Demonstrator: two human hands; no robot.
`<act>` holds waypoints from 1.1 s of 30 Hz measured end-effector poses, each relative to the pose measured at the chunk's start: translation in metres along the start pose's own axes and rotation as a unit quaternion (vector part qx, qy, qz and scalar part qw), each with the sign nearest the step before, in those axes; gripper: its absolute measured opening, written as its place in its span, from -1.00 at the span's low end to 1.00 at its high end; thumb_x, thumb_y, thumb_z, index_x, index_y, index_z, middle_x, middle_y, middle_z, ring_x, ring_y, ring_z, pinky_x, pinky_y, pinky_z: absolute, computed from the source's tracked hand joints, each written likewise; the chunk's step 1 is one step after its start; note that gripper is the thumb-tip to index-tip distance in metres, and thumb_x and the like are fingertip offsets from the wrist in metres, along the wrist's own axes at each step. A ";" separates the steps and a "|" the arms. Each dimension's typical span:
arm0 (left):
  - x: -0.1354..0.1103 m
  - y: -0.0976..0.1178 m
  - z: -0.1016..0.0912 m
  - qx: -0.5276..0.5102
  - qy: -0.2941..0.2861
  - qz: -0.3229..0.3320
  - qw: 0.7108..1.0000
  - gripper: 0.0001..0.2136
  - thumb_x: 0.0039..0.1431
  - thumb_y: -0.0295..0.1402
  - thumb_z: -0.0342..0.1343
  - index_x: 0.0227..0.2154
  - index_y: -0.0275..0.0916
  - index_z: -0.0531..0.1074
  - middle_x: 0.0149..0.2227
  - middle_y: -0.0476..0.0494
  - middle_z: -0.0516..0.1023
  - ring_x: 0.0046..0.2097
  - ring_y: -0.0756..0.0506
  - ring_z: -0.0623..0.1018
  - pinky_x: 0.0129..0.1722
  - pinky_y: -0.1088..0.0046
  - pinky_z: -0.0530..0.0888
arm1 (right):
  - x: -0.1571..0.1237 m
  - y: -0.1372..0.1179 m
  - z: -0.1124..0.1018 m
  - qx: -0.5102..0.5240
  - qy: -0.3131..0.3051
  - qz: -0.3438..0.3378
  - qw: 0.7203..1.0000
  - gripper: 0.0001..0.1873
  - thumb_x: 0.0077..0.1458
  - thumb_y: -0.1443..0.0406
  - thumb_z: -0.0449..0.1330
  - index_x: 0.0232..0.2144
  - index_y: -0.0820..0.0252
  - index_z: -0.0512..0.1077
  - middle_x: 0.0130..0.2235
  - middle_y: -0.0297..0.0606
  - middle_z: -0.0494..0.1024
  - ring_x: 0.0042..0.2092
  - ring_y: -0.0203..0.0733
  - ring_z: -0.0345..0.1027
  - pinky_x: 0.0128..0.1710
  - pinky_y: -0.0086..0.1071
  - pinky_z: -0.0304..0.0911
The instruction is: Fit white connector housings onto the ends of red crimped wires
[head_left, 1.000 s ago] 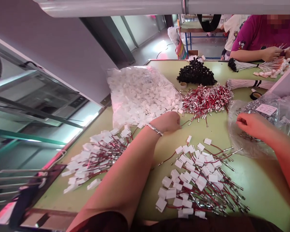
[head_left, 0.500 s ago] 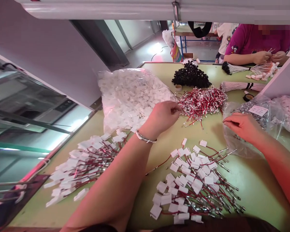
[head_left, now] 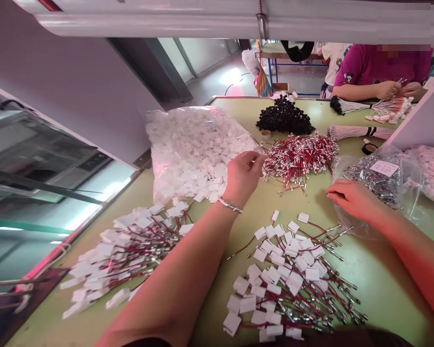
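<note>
My left hand (head_left: 243, 177), with a bracelet at the wrist, reaches to the left edge of a pile of short red wires (head_left: 300, 156) with metal ends. Its thumb and fingers are closed; whether a wire is pinched there is too small to see. My right hand (head_left: 356, 198) hovers by the clear bag of small metal parts (head_left: 378, 178), fingers pressed together, anything in them hidden. Below and between my arms lies a heap of red wires with white connectors (head_left: 292, 274). Left of my left forearm spreads another such heap (head_left: 126, 250).
A large clear bag of white connector housings (head_left: 198, 149) lies left of my left hand. Behind the red wires are black connectors (head_left: 285, 115) and a tape roll (head_left: 265, 134). Bundled white wires (head_left: 361, 131) lie at right. Across the table, a person in purple (head_left: 383, 72) handles white wires.
My left hand has turned its fingers more upward and stays at the edge of the red wire pile. My right hand has shifted slightly left and down. The whole view has tilted a little.
</note>
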State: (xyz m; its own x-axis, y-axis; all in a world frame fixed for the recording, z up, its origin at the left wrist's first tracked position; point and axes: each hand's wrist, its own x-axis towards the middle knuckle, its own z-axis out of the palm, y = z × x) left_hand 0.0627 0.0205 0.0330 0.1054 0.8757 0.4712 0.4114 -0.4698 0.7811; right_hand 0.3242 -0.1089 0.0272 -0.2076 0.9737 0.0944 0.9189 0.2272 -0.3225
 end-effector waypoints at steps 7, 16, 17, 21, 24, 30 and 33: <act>0.015 -0.002 -0.010 -0.251 0.116 -0.189 0.942 -0.69 0.11 -0.11 0.11 -0.52 -0.28 0.31 -0.57 -0.07 0.49 -0.55 0.02 0.53 -0.49 0.53 0.49 | 0.000 0.000 0.001 0.001 -0.014 -0.009 1.000 -0.75 0.21 0.27 0.02 -0.32 0.12 0.50 -0.30 -0.24 0.54 -0.28 -0.19 0.39 -0.25 -0.30 0.25; -0.007 0.003 0.002 -0.039 -0.123 0.089 0.988 -0.86 0.09 -0.33 0.12 -0.37 -0.23 0.56 -0.34 -0.15 0.59 -0.31 -0.06 0.55 -0.24 0.39 0.49 | -0.001 -0.003 0.001 -0.025 -0.026 -0.041 0.999 -0.73 0.20 0.27 0.01 -0.32 0.12 0.52 -0.31 -0.21 0.56 -0.29 -0.16 0.40 -0.29 -0.27 0.25; -0.009 0.003 0.002 0.024 -0.153 0.139 0.978 -0.83 0.13 -0.35 0.07 -0.38 -0.21 0.57 -0.32 -0.16 0.59 -0.31 -0.07 0.54 -0.25 0.38 0.48 | -0.001 -0.003 0.000 -0.029 -0.029 -0.041 0.998 -0.74 0.20 0.27 0.02 -0.33 0.12 0.52 -0.31 -0.22 0.56 -0.29 -0.16 0.40 -0.29 -0.27 0.25; -0.010 0.008 -0.001 0.141 -0.088 0.247 0.955 -0.77 0.21 -0.36 0.00 -0.26 -0.14 0.58 -0.31 -0.18 0.57 -0.25 -0.10 0.48 -0.24 0.35 0.43 | -0.001 -0.004 -0.003 -0.015 -0.008 -0.027 0.999 -0.75 0.19 0.27 0.03 -0.33 0.11 0.52 -0.32 -0.24 0.57 -0.31 -0.17 0.41 -0.30 -0.29 0.25; -0.009 0.007 0.001 0.107 -0.076 0.222 0.966 -0.77 0.22 -0.33 0.00 -0.22 -0.13 0.57 -0.42 -0.14 0.53 -0.28 -0.10 0.45 -0.24 0.34 0.41 | -0.001 -0.005 -0.005 0.047 0.033 0.005 0.998 -0.75 0.20 0.25 0.04 -0.32 0.09 0.52 -0.31 -0.29 0.60 -0.33 -0.21 0.43 -0.30 -0.31 0.27; -0.014 -0.017 0.021 -0.150 -0.158 -0.028 0.976 -0.76 0.10 -0.20 0.13 -0.27 -0.22 0.58 -0.42 -0.09 0.57 -0.41 -0.02 0.49 -0.33 0.42 0.44 | -0.002 -0.012 -0.005 0.091 0.037 0.036 0.994 -0.77 0.17 0.23 0.06 -0.35 0.08 0.52 -0.34 -0.32 0.60 -0.35 -0.23 0.43 -0.32 -0.31 0.28; -0.010 -0.016 0.019 -0.299 -0.061 -0.067 0.950 -0.78 0.03 -0.18 0.22 -0.32 -0.19 0.56 -0.28 -0.11 0.61 -0.38 0.02 0.53 -0.22 0.36 0.48 | -0.002 -0.012 -0.004 0.097 0.051 0.033 0.993 -0.78 0.16 0.23 0.06 -0.34 0.10 0.51 -0.34 -0.29 0.60 -0.34 -0.22 0.43 -0.31 -0.31 0.28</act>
State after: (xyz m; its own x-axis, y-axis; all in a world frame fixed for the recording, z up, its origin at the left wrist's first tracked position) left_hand 0.0725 0.0211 0.0081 0.2076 0.9214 0.3284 -0.1559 -0.3003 0.9410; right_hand 0.3143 -0.1133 0.0347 -0.1057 0.9817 0.1582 0.8450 0.1725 -0.5062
